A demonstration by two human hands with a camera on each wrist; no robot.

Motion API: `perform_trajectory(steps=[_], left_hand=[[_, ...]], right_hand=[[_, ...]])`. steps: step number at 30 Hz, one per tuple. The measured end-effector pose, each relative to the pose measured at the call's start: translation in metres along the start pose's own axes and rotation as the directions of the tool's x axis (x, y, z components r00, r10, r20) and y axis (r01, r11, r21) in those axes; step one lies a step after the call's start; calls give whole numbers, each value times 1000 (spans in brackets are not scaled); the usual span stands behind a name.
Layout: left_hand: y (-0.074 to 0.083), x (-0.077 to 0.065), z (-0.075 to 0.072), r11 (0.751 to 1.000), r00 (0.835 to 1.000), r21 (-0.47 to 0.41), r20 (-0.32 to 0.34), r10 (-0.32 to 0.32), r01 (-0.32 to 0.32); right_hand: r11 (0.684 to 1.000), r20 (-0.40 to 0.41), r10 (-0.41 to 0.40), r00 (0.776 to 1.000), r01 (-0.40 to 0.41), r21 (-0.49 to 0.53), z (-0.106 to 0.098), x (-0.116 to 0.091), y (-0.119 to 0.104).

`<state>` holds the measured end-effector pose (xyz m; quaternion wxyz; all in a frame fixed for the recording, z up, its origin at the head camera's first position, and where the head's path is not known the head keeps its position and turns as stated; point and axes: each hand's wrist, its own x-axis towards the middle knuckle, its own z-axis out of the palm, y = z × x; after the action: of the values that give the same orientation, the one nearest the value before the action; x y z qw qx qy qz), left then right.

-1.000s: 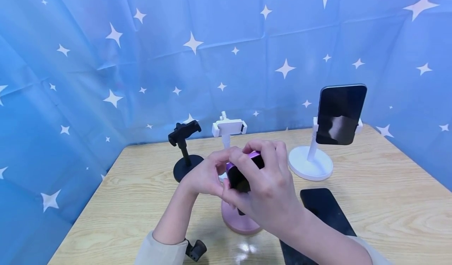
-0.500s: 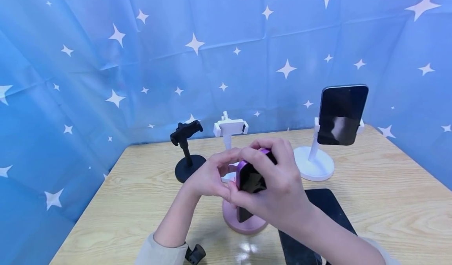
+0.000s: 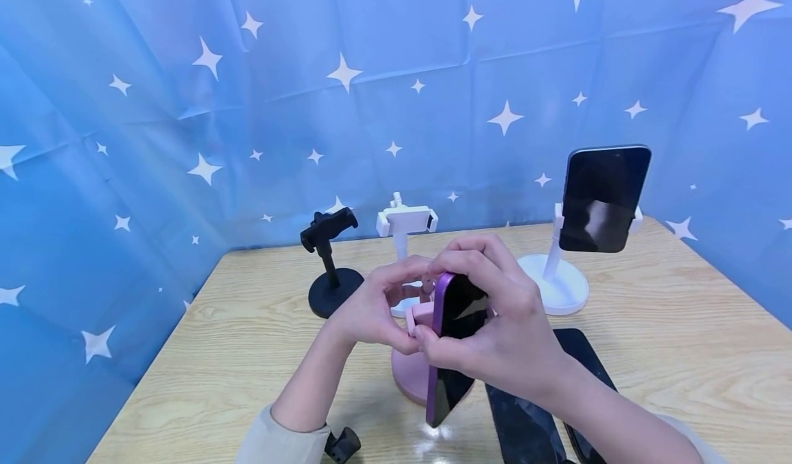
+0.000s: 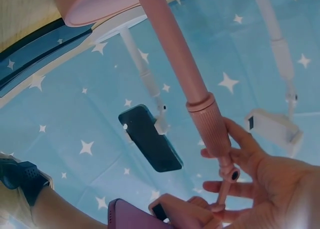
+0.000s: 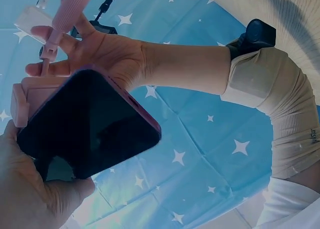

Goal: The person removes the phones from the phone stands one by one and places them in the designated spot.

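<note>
A purple-edged phone (image 3: 460,306) with a dark screen is in my right hand (image 3: 507,319), fingers on its upper part and thumb near the left edge. It stands tilted against the pink clamp (image 3: 423,314) of a phone stand. My left hand (image 3: 374,309) curls about that clamp from the left. In the left wrist view, its fingers hold round the thin jointed neck under the ribbed collar of the pink phone stand (image 4: 172,49). The right wrist view shows the phone (image 5: 90,124) overlapping the clamp's side. The round pink base (image 3: 408,374) is partly hidden behind the phone.
A black phone stand (image 3: 334,289) and a white one (image 3: 405,222) stand behind my hands. At the right, another white stand (image 3: 553,285) bears an upright phone (image 3: 606,199). Dark slabs (image 3: 526,423) lie under my right forearm. A starry blue curtain (image 3: 278,106) hangs behind the table.
My right hand has moved rightward with the phone, which has turned so its purple edge shows more. The pink clamp has come into sight between my hands. My left hand stays nearly in place.
</note>
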<state>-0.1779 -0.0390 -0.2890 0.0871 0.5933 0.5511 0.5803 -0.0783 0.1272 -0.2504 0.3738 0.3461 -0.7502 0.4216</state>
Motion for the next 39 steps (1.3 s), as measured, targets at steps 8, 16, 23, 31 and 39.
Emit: perform_trajectory(steps=[8, 16, 23, 31, 39], left_hand=[[0, 3, 0, 999, 1000, 38, 6, 30, -31], [-1, 3, 1, 999, 1000, 45, 2, 24, -24], [2, 3, 0, 998, 999, 56, -37, -12, 14], [5, 4, -4, 993, 994, 90, -83, -66, 73], [7, 16, -5, 986, 991, 130, -101, -88, 101]], right_hand=[[998, 20, 40, 999, -41, 39, -4, -20, 32], [974, 0, 178, 984, -176, -142, -25, -8, -2], [865, -39, 339, 940, -328, -380, -50, -10, -5], [714, 114, 608, 785, -479, -510, -77, -35, 26], [618, 194, 730, 655, -514, -595, -101, -72, 59]])
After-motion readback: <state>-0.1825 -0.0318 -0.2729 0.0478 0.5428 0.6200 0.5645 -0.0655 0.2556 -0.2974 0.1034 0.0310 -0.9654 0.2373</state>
